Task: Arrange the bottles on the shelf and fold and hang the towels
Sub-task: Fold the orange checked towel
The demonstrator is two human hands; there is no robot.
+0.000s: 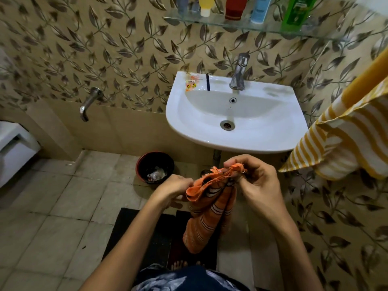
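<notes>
An orange striped towel [206, 217] hangs bunched between my hands in front of the sink. My left hand [174, 189] grips its upper left edge. My right hand [257, 181] pinches the frayed top corner with thumb and fingers. A yellow and white striped towel [344, 139] hangs over a bar at the right. Up on the glass shelf [262, 28] stand several bottles: a grey one [183, 4], a yellow one [206, 6], a red one [235, 8], a light blue one [259, 10] and a green one [297, 11].
A white wall sink [237, 141] with a chrome tap [239, 72] is straight ahead. Small sachets [192, 82] lie on its rim. A dark bin [155, 166] stands on the tiled floor below. A wall spout [89, 103] is at the left, a white fixture [14, 150] beyond it.
</notes>
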